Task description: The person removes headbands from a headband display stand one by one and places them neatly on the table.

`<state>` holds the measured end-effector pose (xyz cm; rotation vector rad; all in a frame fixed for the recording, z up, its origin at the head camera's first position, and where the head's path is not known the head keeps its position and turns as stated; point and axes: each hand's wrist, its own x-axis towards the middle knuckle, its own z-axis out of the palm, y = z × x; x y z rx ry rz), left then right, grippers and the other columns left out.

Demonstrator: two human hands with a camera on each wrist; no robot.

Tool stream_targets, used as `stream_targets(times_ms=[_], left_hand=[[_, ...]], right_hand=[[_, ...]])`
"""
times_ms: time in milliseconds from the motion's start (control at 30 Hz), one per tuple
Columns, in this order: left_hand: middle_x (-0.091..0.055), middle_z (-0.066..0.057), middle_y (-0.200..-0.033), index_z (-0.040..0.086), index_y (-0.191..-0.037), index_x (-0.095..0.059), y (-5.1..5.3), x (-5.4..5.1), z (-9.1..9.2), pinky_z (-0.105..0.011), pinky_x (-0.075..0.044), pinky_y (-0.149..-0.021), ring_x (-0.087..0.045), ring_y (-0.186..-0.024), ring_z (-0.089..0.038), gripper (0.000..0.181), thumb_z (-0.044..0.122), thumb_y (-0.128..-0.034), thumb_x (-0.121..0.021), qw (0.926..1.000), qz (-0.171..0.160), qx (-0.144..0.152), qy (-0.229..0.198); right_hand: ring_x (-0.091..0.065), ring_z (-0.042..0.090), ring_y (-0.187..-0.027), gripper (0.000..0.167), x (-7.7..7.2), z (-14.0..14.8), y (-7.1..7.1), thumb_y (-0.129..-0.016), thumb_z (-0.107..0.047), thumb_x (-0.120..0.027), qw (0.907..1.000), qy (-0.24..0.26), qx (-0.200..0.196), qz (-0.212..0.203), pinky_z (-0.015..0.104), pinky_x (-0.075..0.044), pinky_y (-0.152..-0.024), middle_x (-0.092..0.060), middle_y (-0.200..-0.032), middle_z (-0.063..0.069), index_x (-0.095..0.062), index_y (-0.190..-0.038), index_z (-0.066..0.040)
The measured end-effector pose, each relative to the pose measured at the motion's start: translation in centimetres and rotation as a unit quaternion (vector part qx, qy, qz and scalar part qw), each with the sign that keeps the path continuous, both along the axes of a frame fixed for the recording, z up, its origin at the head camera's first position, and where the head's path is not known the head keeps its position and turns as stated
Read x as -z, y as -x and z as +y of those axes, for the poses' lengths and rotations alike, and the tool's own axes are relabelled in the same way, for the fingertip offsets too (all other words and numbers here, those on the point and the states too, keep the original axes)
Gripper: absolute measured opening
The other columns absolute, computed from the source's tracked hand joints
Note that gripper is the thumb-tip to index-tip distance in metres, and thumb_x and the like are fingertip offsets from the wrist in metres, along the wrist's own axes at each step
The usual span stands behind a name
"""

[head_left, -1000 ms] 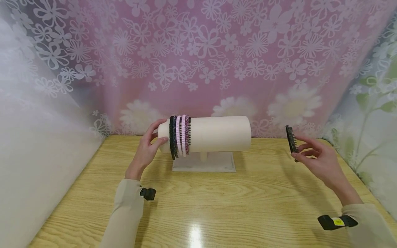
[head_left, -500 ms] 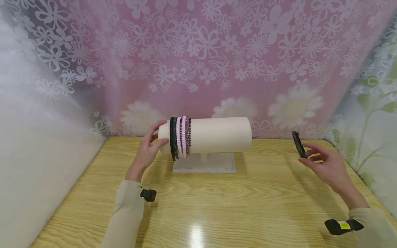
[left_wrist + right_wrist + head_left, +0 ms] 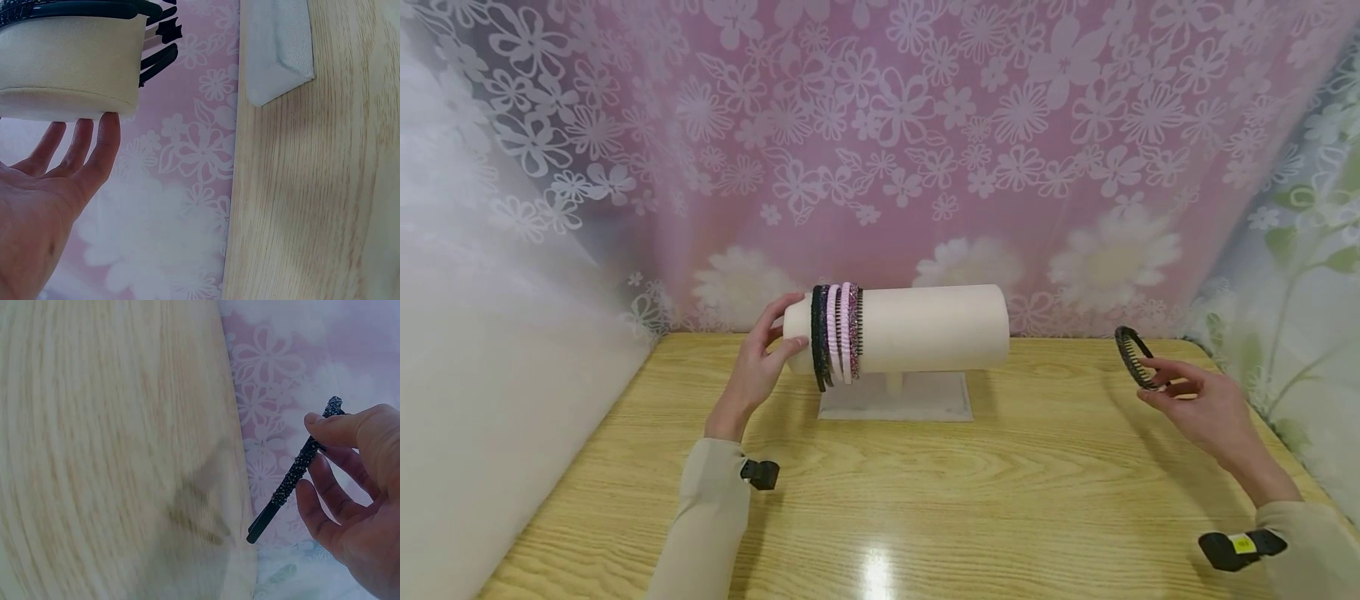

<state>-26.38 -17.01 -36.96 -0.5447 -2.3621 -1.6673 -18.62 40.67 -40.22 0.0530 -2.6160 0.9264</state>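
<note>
A cream padded headband stand (image 3: 936,327) lies crosswise on a post above a pale base. My left hand (image 3: 751,379) holds its left end, thumb in front and fingers at the far side; in the left wrist view, fingertips (image 3: 109,119) touch the end's rim. Close to that end, several headbands sit side by side: a black headband (image 3: 817,346), pale pink ones and a glittery pink headband (image 3: 854,333) with dark comb teeth. Off to the right, my right hand (image 3: 1213,412) pinches a black beaded headband (image 3: 297,469) with teeth between thumb and fingers, raised above the table.
The stand's base (image 3: 917,398) rests on a wood-grain table (image 3: 880,492). A pink floral curtain (image 3: 880,167) hangs behind, with pale sheets at both sides. Each wrist wears a small black camera (image 3: 762,474).
My right hand has moved right and slightly towards me, turning the black headband so its loop now shows. The left hand keeps its hold on the stand.
</note>
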Motion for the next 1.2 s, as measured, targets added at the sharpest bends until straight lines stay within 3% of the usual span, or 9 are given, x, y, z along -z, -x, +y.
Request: stream_targets(times_ms=[400, 633, 933, 1200], left_hand=[[-0.042, -0.001, -0.160, 0.036, -0.153, -0.045, 0.0, 0.1, 0.1, -0.052, -0.056, -0.088, -0.052, -0.137, -0.036, 0.055, 0.022, -0.1014, -0.060, 1.0000, -0.003, 0.001, 0.000], [-0.042, 0.001, -0.159, 0.038, -0.152, -0.044, 0.1, 0.1, 0.0, -0.052, -0.056, -0.089, -0.052, -0.138, -0.033, 0.055, 0.023, -0.1018, -0.060, 1.0000, -0.003, 0.007, -0.002], [-0.041, 0.001, -0.160, 0.035, -0.153, -0.044, 0.1, 0.1, 0.0, -0.050, -0.056, -0.089, -0.052, -0.137, -0.034, 0.055, 0.022, -0.1019, -0.059, 0.9999, 0.001, 0.009, -0.006], [-0.041, -0.001, -0.160, 0.034, -0.154, -0.044, 0.0, 0.1, 0.1, -0.049, -0.057, -0.087, -0.052, -0.137, -0.036, 0.056, 0.021, -0.1018, -0.059, 0.9999, 0.002, 0.010, -0.008]], right_hand=[[-0.052, -0.019, -0.075, 0.039, 0.9, 1.4, 0.4, -0.093, -0.020, -0.076, 0.9993, -0.032, 0.006, -0.019, 0.021, -0.047, -0.055, -0.062, -0.087, -0.024, -0.071, -0.129, -0.008], [-0.050, -0.021, -0.073, 0.036, 1.6, 2.2, 0.9, -0.091, -0.017, -0.077, 0.9988, -0.047, 0.002, -0.014, 0.021, -0.045, -0.054, -0.065, -0.084, -0.023, -0.072, -0.123, -0.002], [-0.052, -0.018, -0.075, 0.035, 2.3, 3.5, 1.6, -0.093, -0.020, -0.076, 0.9987, -0.031, -0.006, -0.041, 0.021, -0.046, -0.057, -0.063, -0.087, -0.030, -0.072, -0.123, -0.002], [-0.050, -0.019, -0.075, 0.033, 2.6, 4.3, 1.9, -0.093, -0.017, -0.076, 0.9980, -0.047, -0.012, -0.041, 0.020, -0.044, -0.058, -0.066, -0.088, -0.027, -0.073, -0.121, 0.000]])
